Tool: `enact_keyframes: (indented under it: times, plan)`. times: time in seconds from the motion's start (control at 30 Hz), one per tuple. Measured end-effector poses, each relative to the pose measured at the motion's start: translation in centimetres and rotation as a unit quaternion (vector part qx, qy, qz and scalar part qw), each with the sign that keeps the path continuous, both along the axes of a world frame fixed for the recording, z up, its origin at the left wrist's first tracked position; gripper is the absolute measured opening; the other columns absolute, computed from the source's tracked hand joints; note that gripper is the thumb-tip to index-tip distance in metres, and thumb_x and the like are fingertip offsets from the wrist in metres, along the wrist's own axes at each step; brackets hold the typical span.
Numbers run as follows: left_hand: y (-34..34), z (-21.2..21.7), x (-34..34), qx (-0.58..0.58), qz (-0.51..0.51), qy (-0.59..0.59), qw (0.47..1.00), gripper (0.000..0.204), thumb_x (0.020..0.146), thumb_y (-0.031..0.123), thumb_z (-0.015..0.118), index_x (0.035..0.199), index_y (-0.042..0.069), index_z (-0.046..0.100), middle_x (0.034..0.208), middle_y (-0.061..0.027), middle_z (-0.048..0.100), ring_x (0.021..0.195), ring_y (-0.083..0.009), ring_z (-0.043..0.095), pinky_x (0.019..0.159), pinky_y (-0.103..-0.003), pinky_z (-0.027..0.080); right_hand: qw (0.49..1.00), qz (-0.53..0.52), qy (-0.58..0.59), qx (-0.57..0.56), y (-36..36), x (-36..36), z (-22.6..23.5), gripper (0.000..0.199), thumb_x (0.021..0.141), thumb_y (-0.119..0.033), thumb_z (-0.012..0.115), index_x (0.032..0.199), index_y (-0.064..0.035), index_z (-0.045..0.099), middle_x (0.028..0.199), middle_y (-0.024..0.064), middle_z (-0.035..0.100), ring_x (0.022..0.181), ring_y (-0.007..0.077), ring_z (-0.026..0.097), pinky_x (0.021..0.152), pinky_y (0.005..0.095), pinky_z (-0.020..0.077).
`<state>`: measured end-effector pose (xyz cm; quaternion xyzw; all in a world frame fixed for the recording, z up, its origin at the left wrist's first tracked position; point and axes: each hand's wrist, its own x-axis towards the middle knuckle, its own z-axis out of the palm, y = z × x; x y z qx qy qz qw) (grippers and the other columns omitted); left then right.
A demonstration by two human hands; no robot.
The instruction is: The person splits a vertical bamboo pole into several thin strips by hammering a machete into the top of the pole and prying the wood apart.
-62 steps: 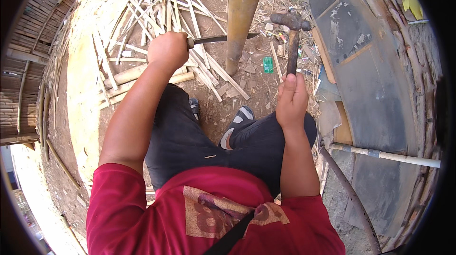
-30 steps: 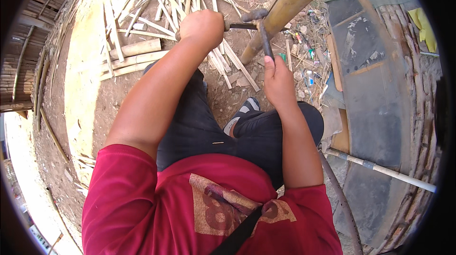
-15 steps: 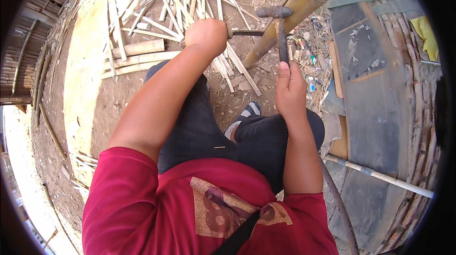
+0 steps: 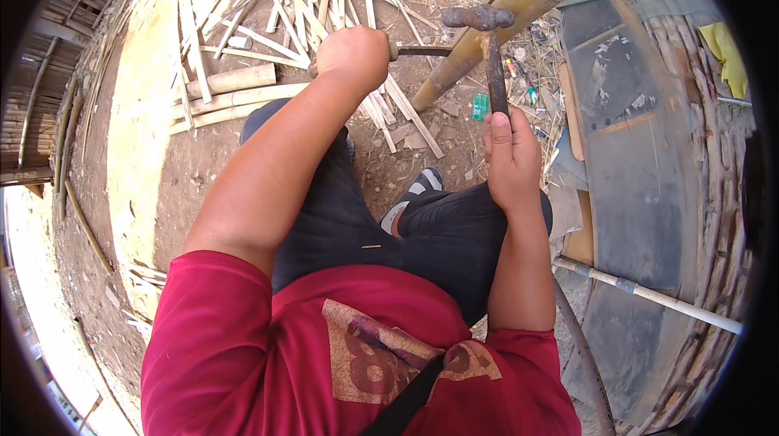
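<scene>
My left hand (image 4: 351, 56) is closed round the handle of a knife with a dark, narrow blade (image 4: 423, 51). The blade points right and meets the side of a thick bamboo pole (image 4: 480, 36), which leans up toward the upper right. Whether it is sunk into the bamboo or passes behind it I cannot tell. In my right hand (image 4: 514, 152) is a hammer (image 4: 496, 71), held upright by its dark handle, thumb along the shaft. Its rusty head is level with the pole and slightly above the blade, apart from it.
Split bamboo strips (image 4: 312, 6) lie heaped on the dirt ahead, with cut bamboo lengths (image 4: 235, 95) at the left. A small green plastic piece (image 4: 480, 106) lies near the pole's foot. Dark panels (image 4: 633, 192) and a pale pipe (image 4: 649, 294) are at the right.
The hammer and my right hand have moved a little right, and the green piece now shows beside them. My left hand has barely moved. The blade tip seen right of the pole earlier no longer shows.
</scene>
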<state>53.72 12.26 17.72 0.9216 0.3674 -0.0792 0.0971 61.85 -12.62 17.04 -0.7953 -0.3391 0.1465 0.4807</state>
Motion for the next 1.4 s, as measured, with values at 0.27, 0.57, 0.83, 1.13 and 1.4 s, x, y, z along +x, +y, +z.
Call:
enact_keyframes:
  times: [0.27,0.57,0.83,1.13,1.4]
  plan:
    - [0.5,0.1,1.1,0.018,-0.005,0.009,1.000,0.025,0.092,0.014,0.065,0.111,0.007,0.078,0.114,-0.0155,0.076,0.106,-0.0309,0.074,0.089,-0.042,0.060,0.972,-0.167,0.121,0.117,-4.9,4.6,0.2,0.035,0.112,-0.039,0.047,0.104,-0.0062,0.058,0.066,-0.0055,0.045,0.051,0.0024,0.038,0.044,0.0219,0.0306]
    - [0.5,-0.4,1.6,0.029,0.003,0.004,1.000,0.026,0.091,0.013,0.063,0.111,0.007,0.078,0.113,-0.0162,0.076,0.105,-0.0333,0.074,0.088,-0.044,0.060,0.983,-0.143,-0.088,-0.077,-1.0,9.1,-6.0,0.041,0.110,-0.037,0.048,0.100,0.0007,0.059,0.071,0.0153,0.059,0.064,0.0289,0.057,0.064,0.0431,0.0469]
    - [0.8,-0.7,1.2,0.037,0.001,0.015,0.999,0.027,0.090,0.011,0.063,0.112,0.007,0.078,0.113,-0.0164,0.076,0.104,-0.0337,0.075,0.088,-0.045,0.060,0.987,-0.156,-0.014,0.044,-0.5,8.3,-0.9,0.041,0.110,-0.039,0.049,0.098,-0.0023,0.061,0.066,0.0028,0.052,0.058,0.0131,0.050,0.056,0.0308,0.0397]
    - [0.4,-0.5,1.0,0.045,-0.001,0.011,0.999,0.027,0.090,0.011,0.062,0.111,0.007,0.078,0.113,-0.0165,0.076,0.104,-0.0338,0.075,0.087,-0.045,0.060,0.986,-0.148,-0.075,-0.032,-0.8,8.9,-4.1,0.040,0.110,-0.038,0.049,0.094,-0.0037,0.062,0.065,-0.0009,0.051,0.057,0.0076,0.047,0.053,0.0292,0.0374]
    - [0.1,-0.4,1.6,0.039,-0.009,0.007,0.999,0.026,0.090,0.013,0.064,0.111,0.006,0.078,0.113,-0.0162,0.076,0.104,-0.0333,0.075,0.088,-0.044,0.060,0.967,-0.140,-0.124,-0.173,-1.0,9.2,-8.8,0.044,0.109,-0.041,0.048,0.103,0.0012,0.062,0.076,0.0188,0.063,0.071,0.0316,0.063,0.070,0.0445,0.0482]
